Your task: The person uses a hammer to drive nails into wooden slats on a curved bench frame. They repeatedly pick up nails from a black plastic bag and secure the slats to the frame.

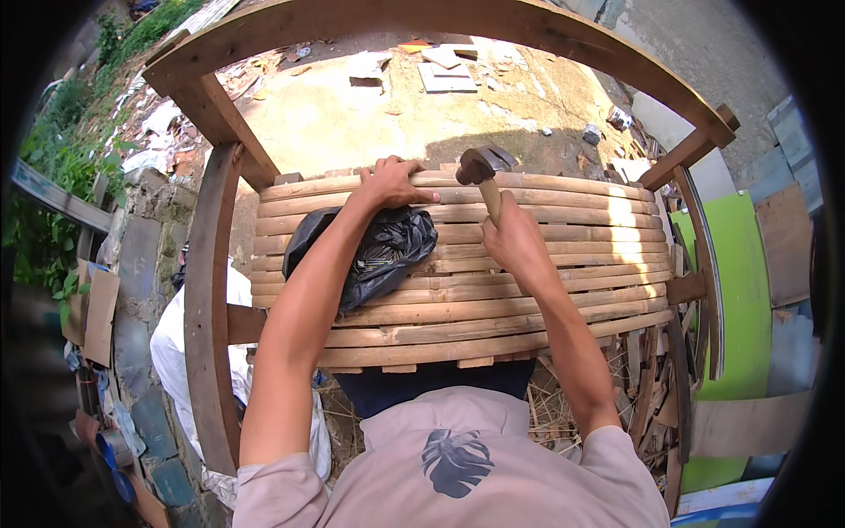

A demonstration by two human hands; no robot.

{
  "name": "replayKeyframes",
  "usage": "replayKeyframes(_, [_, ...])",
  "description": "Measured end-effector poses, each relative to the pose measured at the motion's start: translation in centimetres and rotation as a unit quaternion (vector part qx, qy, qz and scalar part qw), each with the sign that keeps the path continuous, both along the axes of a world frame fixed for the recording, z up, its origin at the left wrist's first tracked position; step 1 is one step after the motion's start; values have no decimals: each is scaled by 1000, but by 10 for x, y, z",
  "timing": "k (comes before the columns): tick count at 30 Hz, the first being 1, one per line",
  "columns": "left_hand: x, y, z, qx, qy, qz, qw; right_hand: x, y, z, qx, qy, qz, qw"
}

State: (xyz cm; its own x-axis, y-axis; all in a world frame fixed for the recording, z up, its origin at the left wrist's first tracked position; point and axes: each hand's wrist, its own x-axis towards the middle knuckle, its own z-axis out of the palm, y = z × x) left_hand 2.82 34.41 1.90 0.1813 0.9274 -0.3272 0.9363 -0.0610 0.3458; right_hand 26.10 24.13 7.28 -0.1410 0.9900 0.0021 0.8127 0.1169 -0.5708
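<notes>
My right hand (pixel 515 242) is wrapped round the wooden handle of a claw hammer (pixel 487 167), whose dark metal head is raised over the far edge of the bamboo slats. My left hand (pixel 392 183) lies on the far slats (pixel 546 204) with its thumb stretched to the right and its fingers apart, reaching toward the far edge. Beneath my left forearm, a black plastic bag (pixel 405 242) sits opened on the slats. Thin metal pieces that look like nails (pixel 377 261) lie inside it. Part of the bag is hidden by the forearm.
A wooden frame rises round the slats, with a post (pixel 211 308) at left and a long rail (pixel 422 16) across the far side. A white sack (pixel 172 339) lies at left. Broken tiles (pixel 446 77) litter the ground beyond; a green panel (pixel 731 308) stands at right.
</notes>
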Motion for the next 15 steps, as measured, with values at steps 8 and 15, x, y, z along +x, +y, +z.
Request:
replayKeyframes(8, [4, -8, -1, 42, 22, -21, 999, 16, 11, -14, 9, -16, 11, 1000])
replayKeyframes(15, [24, -19, -3, 77, 83, 37, 993, 32, -4, -9, 22, 20, -44, 999])
